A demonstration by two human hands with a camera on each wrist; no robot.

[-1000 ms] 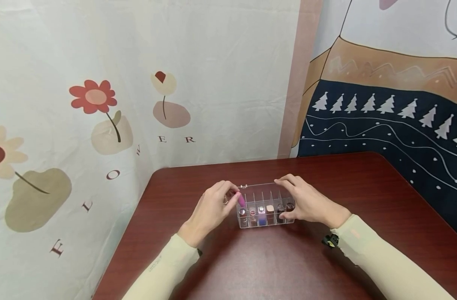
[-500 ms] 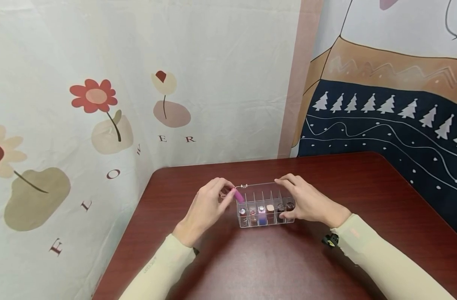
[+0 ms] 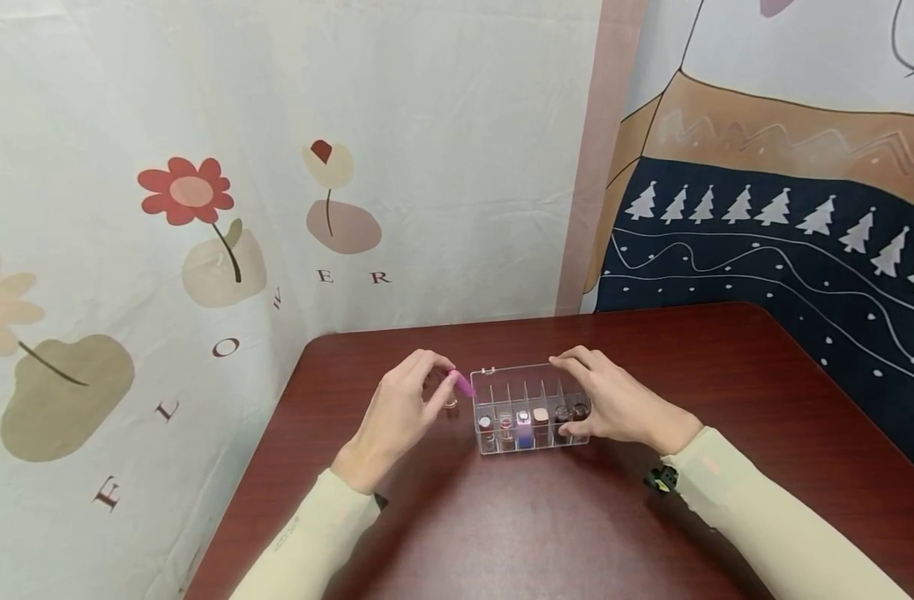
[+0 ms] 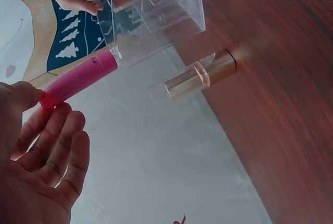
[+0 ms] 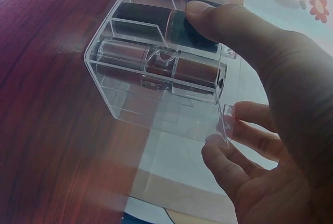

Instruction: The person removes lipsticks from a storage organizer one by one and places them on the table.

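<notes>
My left hand (image 3: 406, 398) pinches a pink lipstick tube (image 4: 83, 76) by one end, between thumb and fingertips. It tilts just left of a clear plastic lipstick organizer (image 3: 518, 380), which stands on the table. Across the organizer's right side lies my right hand (image 3: 614, 402), gripping it with the thumb at the front and fingers at the back edge. Several lipsticks stand in the organizer's front row, including a purple-blue one (image 3: 524, 432) and a dark one (image 5: 151, 24). The back row's compartments show no lipsticks.
A gold lipstick with a clear cap (image 4: 200, 80) stands on the table left of the organizer, near my left hand. The dark red wooden table (image 3: 501, 533) meets printed fabric hangings (image 3: 457, 167) behind and to the sides.
My left hand has drawn the pink lipstick away from the organizer's left end, leftward and slightly back. The gold lipstick shows more below the fingers. My right hand has stayed in place.
</notes>
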